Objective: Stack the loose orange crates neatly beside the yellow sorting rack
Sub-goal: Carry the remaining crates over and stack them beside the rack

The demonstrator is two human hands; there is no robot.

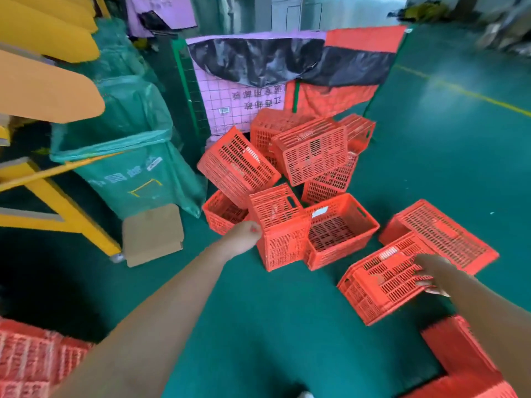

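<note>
Right hand (431, 272) grips the rim of a tilted crate (379, 282) near the floor (258, 320); left hand (244, 234) is curled at the corner of an upended crate (281, 237), and I cannot tell if it grips. The other orange crates (310, 150) lie heaped mid-floor, right of the yellow rack (63, 208). I judge two risks: pulling the upended crate may topple the heap resting around it, and the one-edge hold may slip

Orange slotted crates (311, 152), teal floor (431, 156), yellow rack (66, 208), green bin (138, 173)
</note>
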